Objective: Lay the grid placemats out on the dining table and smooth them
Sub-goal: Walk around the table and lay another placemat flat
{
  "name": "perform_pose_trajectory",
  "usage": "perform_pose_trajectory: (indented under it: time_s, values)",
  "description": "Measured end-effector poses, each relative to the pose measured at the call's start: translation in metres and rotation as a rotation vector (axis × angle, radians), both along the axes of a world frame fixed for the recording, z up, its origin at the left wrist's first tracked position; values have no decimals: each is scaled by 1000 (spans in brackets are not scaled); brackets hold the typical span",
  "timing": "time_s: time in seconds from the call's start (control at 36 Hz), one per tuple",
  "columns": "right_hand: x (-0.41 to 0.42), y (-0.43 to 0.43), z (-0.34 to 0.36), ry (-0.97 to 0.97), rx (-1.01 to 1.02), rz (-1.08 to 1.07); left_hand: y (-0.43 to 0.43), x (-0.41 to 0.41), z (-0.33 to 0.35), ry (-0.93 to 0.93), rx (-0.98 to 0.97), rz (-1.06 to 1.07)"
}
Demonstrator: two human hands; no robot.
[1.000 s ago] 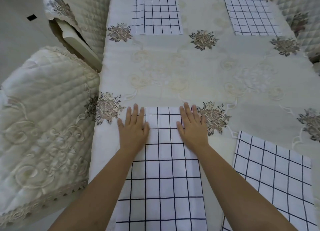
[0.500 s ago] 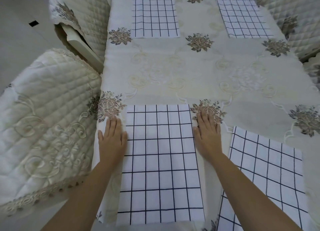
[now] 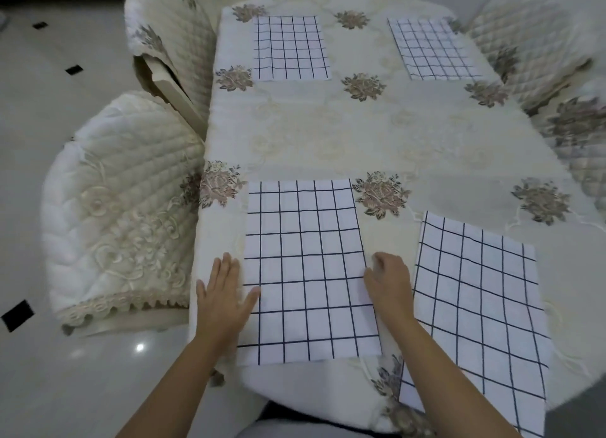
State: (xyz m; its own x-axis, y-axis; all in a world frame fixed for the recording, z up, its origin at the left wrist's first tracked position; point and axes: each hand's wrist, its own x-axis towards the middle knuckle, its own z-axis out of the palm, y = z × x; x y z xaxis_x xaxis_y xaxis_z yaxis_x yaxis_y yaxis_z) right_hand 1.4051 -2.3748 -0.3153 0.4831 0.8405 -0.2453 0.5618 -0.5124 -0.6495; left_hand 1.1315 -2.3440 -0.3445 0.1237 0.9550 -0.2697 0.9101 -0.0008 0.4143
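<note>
Several white placemats with dark grid lines lie on the dining table [image 3: 360,135], which wears a cream embroidered cloth. The near left placemat [image 3: 306,267] lies flat in front of me. My left hand [image 3: 223,293] rests flat on the cloth at its left edge, thumb on the mat. At the mat's right edge sits my right hand [image 3: 388,281], its fingers bent downward and nothing visibly held. The near right placemat [image 3: 475,306] lies slightly askew and overhangs the front edge. Two more, the far left placemat [image 3: 290,48] and the far right placemat [image 3: 433,48], lie at the far end.
Quilted cream chairs stand close to the table: one [image 3: 121,204] at my left, another [image 3: 170,47] behind it, and more [image 3: 537,50] along the right side. The floor [image 3: 65,372] is glossy pale tile with small black squares.
Both hands slid outward from the mat's top middle to its side edges, then down along them toward me. The view pulled back, showing the table's near edge.
</note>
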Motion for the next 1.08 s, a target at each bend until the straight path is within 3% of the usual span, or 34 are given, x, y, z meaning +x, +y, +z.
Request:
perform_pose_trajectory:
  time_s: [0.14,0.22,0.33,0.47,0.69,1.08]
  values:
    - [-4,-11,7,80,-148,-134,-35,0,5,13,-48,-94]
    - [-6,-11,9,70,-315,-88,-51,1,9,74,-86,-160]
    - [-8,-13,6,12,-365,-32,-64,4,12,126,-111,-216]
    - [-16,-16,9,-4,-282,-41,-65,5,14,175,-133,-246]
    - [-18,-13,14,236,-169,-105,-58,7,14,184,-138,-249]
    - [-12,27,5,281,-115,-213,-10,16,17,204,-176,-271]
